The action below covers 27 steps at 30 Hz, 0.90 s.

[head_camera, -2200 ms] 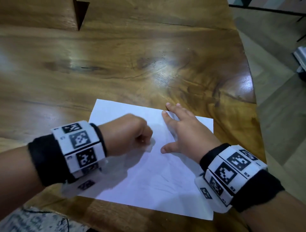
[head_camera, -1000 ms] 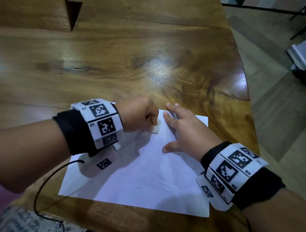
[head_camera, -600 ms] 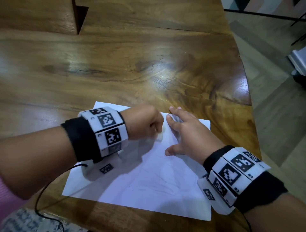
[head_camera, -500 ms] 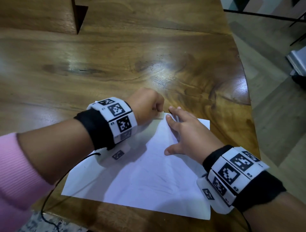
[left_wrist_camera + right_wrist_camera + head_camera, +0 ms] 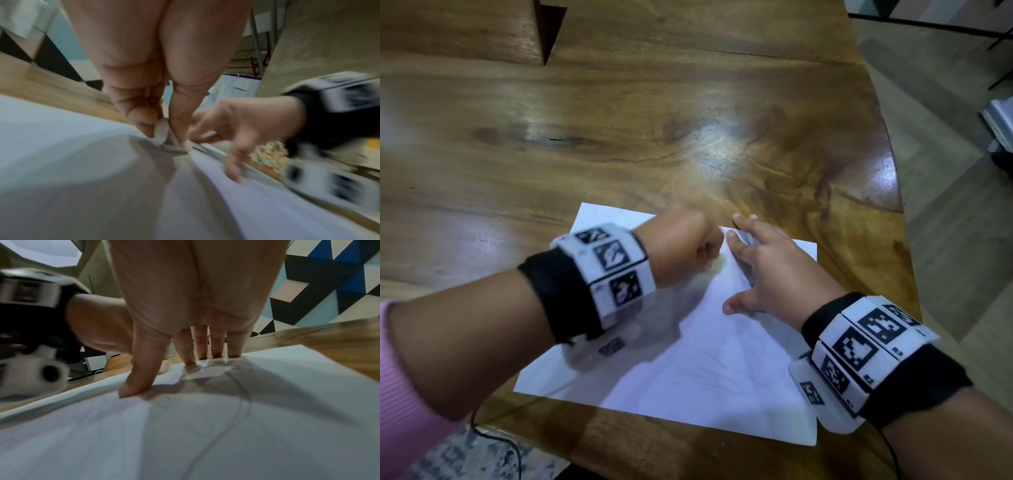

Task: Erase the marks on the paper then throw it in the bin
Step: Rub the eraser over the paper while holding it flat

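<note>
The eraser [image 5: 162, 132] is being rubbed back and forth over the paper [image 5: 688, 370] by the left hand [image 5: 681, 250]: from the sheet's middle 2.2 s ago, the fist is being carried up towards the far edge, just beside the fingers [image 5: 748, 229] of the right hand [image 5: 774, 274]. Since half a second ago, it is being drawn slightly back towards the person. More of the left forearm and a pink sleeve [image 5: 400, 387] are being brought into the head view.
</note>
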Available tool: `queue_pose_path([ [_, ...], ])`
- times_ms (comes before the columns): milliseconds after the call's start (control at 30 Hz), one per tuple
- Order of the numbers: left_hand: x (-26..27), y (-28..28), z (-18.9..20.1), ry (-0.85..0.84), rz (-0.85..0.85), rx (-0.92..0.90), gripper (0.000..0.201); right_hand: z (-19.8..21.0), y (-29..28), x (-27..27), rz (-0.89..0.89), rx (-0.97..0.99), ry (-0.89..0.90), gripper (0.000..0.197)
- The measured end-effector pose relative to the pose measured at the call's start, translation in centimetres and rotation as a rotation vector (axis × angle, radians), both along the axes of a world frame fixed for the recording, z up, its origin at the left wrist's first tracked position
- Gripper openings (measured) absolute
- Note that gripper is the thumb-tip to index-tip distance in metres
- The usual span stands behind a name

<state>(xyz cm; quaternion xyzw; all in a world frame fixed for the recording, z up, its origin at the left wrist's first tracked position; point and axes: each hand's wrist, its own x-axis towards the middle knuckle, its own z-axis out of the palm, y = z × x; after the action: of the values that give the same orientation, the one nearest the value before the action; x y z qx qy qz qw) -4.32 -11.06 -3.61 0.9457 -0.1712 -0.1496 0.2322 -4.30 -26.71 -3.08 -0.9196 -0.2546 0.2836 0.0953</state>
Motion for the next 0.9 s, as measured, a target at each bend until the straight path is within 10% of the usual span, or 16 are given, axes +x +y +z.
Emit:
queue_pose_path([
  [133, -4.5, 1.6, -0.2, 0.152, -0.191, -0.039, 0.017, 0.1, 0.1, -0.1, 0.01, -0.022, 0.001, 0.105],
  [333, -0.1, 1.6, 0.1, -0.001, 0.089, -0.009, 0.01, 0.4, 0.4, -0.4, 0.011, -0.054, -0.011, 0.107],
  [567, -4.9, 2.6, -0.5, 0.134, -0.098, -0.054, 0.01, 0.4, 0.3, -0.5, 0.009, -0.045, -0.003, 0.107],
  [733, -1.8, 2.7, -0.5, -0.036, 0.112, -0.011, 0.006, 0.2, 0.3, -0.4, 0.001, -0.039, -0.011, 0.105],
  [900, -6.7, 3.2, -0.7, 0.068, -0.113, -0.104, 0.021, 0.2, 0.1, -0.2, 0.003, -0.029, 0.006, 0.101],
])
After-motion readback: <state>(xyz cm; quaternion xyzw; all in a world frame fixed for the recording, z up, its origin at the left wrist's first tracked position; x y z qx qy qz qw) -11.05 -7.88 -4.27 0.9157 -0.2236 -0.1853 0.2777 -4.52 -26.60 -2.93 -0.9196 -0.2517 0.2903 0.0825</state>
